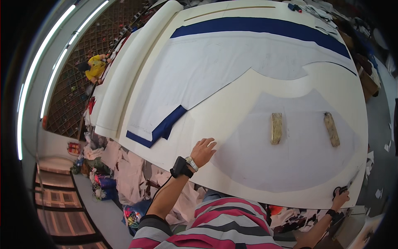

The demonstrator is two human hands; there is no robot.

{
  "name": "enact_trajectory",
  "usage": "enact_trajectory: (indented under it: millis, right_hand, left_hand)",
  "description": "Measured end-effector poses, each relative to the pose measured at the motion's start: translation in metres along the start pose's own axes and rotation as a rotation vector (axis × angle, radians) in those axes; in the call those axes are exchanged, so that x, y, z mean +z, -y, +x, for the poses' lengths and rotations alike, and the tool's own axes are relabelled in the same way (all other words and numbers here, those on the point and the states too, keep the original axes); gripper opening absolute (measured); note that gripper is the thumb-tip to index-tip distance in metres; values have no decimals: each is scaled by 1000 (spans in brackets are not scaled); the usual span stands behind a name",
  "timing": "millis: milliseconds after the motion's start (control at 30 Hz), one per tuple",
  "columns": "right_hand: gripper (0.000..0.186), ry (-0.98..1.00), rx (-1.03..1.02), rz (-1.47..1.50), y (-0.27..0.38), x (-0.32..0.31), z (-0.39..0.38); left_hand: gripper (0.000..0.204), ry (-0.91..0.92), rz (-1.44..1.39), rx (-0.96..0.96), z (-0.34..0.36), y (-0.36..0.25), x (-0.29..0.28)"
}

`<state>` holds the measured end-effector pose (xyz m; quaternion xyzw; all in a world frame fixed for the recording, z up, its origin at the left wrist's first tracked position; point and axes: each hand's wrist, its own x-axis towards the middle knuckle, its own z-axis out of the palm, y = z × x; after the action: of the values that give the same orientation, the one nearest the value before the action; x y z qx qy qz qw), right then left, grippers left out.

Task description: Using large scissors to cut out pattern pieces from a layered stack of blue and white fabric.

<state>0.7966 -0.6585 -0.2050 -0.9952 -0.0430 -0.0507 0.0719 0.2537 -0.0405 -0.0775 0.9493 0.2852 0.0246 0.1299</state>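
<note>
Okay, so the scissors (342, 189) are at the near right corner of the bench (224, 108), just past the curved bottom edge of a thin pale sheet (304, 141). The right hand (340, 200) has its fingers wrapped around the black handles, with the blades pointing away; too small to tell if the blades are apart. The left hand (203, 152) isn't gripping anything: fingers loose and a bit spread, just beside the sheet's left edge. Can't tell if they're touching the bench.

Handling-wise, I'd guess the scissors are stiff and fairly weighty, so handles only, keep off the blades. The pale sheet looks super light and floppy, easy to crease or slide around, so I'd take it by two opposite edges, flat. The two mottled bars lying on it, left one (276, 129) and right one (332, 129), look solid and probably heavy for their size; grab them round the middle.

Count: one pair of scissors, one pale sheet with the curved bottom, two bars, one big white sheet (207, 70) farther back, one long wooden strip (230, 10) along the far side, one fat white roll (137, 70) on the left. Blue cloth (248, 24) pokes out around the white sheet, but I can't tell if it's one piece or several.
</note>
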Motion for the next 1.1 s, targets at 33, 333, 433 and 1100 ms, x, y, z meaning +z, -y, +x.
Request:
enact_trajectory:
  millis: [33, 333, 433, 1100]
  right_hand:
    - [50, 31, 46, 24, 1, -2, -3]
    - [22, 238, 438, 1995, 123, -56, -160]
    - [24, 150, 732, 2373, 279, -122, -280]
    - [55, 1012, 899, 2177, 675, -138, -564]
  left_hand:
    - [35, -7, -9, 43, 12, 17, -3]
    - [31, -59, -247, 526, 151, 123, -17]
    - [31, -8, -346, 604, 179, 118, -20]
    - [47, 134, -187, 1332, 283, 72, 36]
